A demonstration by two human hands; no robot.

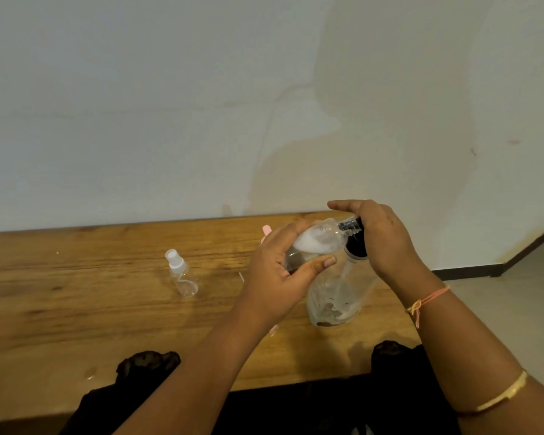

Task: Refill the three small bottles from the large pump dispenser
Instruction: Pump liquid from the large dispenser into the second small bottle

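Small clear plastic bottle held tilted, neck up-right at black pump head, gripped by left hand; right hand cupped over pump.

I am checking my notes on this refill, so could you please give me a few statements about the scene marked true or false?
1. The left hand holds a small bottle tilted toward the pump. True.
2. The right hand rests flat on the table. False: it is on the dispenser pump head.
3. A capped spray bottle stands alone to the left. True.
4. The dispenser is full. False: only a little liquid shows near its bottom.
5. The right wrist is bare. False: it wears a thread band.
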